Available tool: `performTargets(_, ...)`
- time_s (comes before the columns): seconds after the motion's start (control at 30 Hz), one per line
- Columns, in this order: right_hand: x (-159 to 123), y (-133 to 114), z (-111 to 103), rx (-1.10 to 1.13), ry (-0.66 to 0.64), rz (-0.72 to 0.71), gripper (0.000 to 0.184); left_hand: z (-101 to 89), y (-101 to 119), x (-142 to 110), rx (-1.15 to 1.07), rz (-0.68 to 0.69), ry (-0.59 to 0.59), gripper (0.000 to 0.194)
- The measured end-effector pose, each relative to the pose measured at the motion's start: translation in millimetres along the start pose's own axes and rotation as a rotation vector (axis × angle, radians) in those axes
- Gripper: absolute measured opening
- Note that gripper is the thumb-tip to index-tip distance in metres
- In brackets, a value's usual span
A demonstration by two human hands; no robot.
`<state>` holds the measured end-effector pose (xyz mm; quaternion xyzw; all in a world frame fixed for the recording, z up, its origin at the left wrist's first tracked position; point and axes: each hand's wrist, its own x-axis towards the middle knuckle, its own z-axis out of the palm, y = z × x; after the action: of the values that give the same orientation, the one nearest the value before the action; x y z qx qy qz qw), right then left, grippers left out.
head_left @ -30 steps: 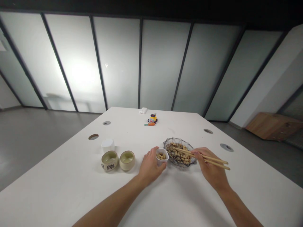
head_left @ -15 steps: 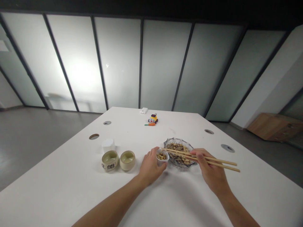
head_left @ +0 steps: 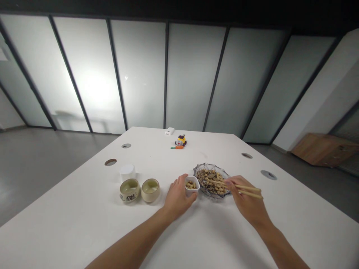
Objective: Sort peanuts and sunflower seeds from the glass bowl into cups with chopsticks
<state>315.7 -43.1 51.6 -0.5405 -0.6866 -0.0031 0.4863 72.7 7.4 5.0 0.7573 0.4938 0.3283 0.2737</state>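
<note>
My left hand [head_left: 176, 196] is wrapped round a small white cup [head_left: 192, 186] that holds a few peanuts. Just right of the cup stands a glass dish [head_left: 202, 166] filled with mixed seeds and peanuts. My right hand [head_left: 246, 203] grips a pair of wooden chopsticks [head_left: 238, 188]. Their tips reach down into the dish's contents, while the back ends stick out to the right past my fingers.
Two cream ceramic bowls [head_left: 129, 189] [head_left: 150, 189] sit left of my left hand, with a small white container [head_left: 128, 172] behind them. A small toy car [head_left: 181, 141], an orange carrot piece [head_left: 177, 147] and a white box [head_left: 169, 131] lie at the table's far end. Round cable holes [head_left: 110, 162] dot the tabletop.
The chopsticks went from the dish over to the white cup half a second ago, then swung back with their tips in the dish. My left hand kept hold of the cup.
</note>
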Motion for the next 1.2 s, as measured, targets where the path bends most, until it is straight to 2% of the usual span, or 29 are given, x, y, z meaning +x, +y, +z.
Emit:
performTargets(0.13, -2, 1, 3, 0.066, -0.074, -0.018, 0.033, -1.2, 2, 0, -0.001, -0.018, -0.005, 0.069)
performTargets(0.3, -2, 2, 2, 0.068, -0.084, -0.019, 0.033, -1.9, 3, 0, 0.002, -0.013, -0.003, 0.07)
performTargets(0.43, -2, -1, 1, 0.048, -0.044, -0.024, 0.033, -1.9, 3, 0, 0.0, -0.016, -0.002, 0.068)
performTargets(0.6, -1, -5, -1, 0.01, 0.064, -0.033, 0.033, -0.3, 0, 0, 0.008, -0.014, -0.006, 0.068)
performTargets(0.73, -1, -8, 0, 0.043, 0.123, 0.055, 0.038, 0.3, 0, 0, 0.006, -0.013, -0.008, 0.069)
performTargets(0.9, -2, -12, 6, 0.218, 0.138, 0.15, 0.041, -1.2, 2, 0, 0.001, -0.024, -0.009, 0.07)
performTargets(1.07, -4, -16, 10, 0.286, 0.081, 0.12, 0.04, -1.1, 2, 0, -0.007, -0.017, -0.006, 0.068)
performTargets(1.2, -4, -17, 6, 0.213, 0.177, 0.096, 0.039, -1.5, 2, -1, -0.006, -0.017, -0.005, 0.068)
